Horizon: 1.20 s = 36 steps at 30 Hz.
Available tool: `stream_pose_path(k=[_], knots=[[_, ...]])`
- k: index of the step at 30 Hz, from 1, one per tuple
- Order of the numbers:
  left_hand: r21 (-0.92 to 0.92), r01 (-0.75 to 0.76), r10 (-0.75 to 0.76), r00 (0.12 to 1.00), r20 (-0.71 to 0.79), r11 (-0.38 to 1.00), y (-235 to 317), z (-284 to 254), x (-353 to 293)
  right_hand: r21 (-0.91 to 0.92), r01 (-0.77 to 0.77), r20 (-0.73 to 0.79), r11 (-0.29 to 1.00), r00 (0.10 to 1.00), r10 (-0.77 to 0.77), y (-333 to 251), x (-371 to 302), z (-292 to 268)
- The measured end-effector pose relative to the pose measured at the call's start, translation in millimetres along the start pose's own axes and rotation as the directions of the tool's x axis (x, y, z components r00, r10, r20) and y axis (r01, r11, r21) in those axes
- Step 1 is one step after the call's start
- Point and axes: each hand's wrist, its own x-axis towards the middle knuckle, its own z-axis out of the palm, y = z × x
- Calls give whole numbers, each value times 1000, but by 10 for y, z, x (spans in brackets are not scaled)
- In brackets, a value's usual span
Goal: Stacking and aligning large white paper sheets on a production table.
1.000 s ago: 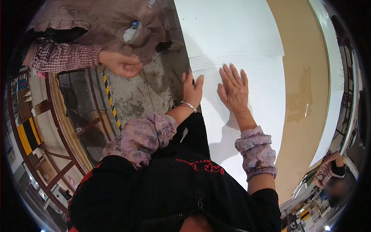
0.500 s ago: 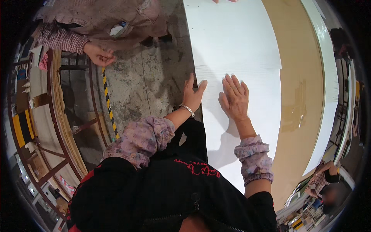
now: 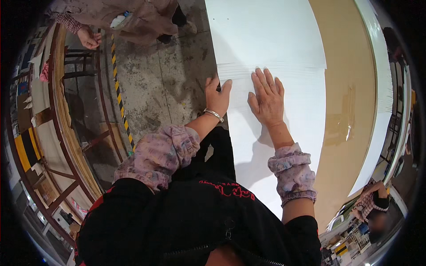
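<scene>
My right hand (image 3: 268,97) lies flat on a large white sheet (image 3: 284,133), its fingers pointing to the far side. Just beyond its fingertips, several sheet edges overlap in narrow steps across the white sheets. My left hand (image 3: 217,96), with a silver bangle at the wrist, is at the left edge of the sheets. Its thumb is spread away from the fingers and reaches toward the sheet's edge; the fingers are slightly bent along the side. Both forearms wear patterned purple sleeve covers.
Brown cardboard (image 3: 348,88) with clear tape runs along the sheets' right side. At the upper left stands a co-worker in a brown apron (image 3: 137,20), one hand (image 3: 88,37) hanging free. A metal rack (image 3: 60,133) and striped floor tape (image 3: 119,88) are on the left.
The co-worker at the upper left has shifted farther away. My left fingers have bent a little more; my right hand stays flat on the sheet. The whole view has shifted slightly.
</scene>
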Motion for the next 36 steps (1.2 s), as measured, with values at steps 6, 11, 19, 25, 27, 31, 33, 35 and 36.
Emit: stream_pose_path(k=[6,11,19,25,27,31,33,35,36], knots=[[-20,65,-65,998,14,998,-35,21,12,13,-22,4,1000,1000,22,28,10,10],[-22,-67,65,994,-93,997,-71,56,67,19,-25,-12,1000,1000,25,42,30,-1],[65,-99,103,993,-54,993,10,-77,76,27,-35,-25,999,999,36,45,-11,0],[176,-255,273,958,-89,951,-14,-105,102,48,-28,-55,998,998,30,34,21,7],[220,-299,324,942,-87,928,39,-129,128,72,-31,-58,997,998,35,51,47,-47],[357,-428,476,878,-56,830,226,-201,240,114,6,-88,993,996,4,111,98,-130],[398,-447,506,861,-50,801,241,-224,235,124,4,-80,992,997,6,86,111,-115],[345,-354,384,923,-20,869,287,-183,228,128,6,-82,992,997,5,119,105,-141],[329,-387,418,908,-27,861,314,-148,218,127,7,-85,992,996,4,138,98,-175]])
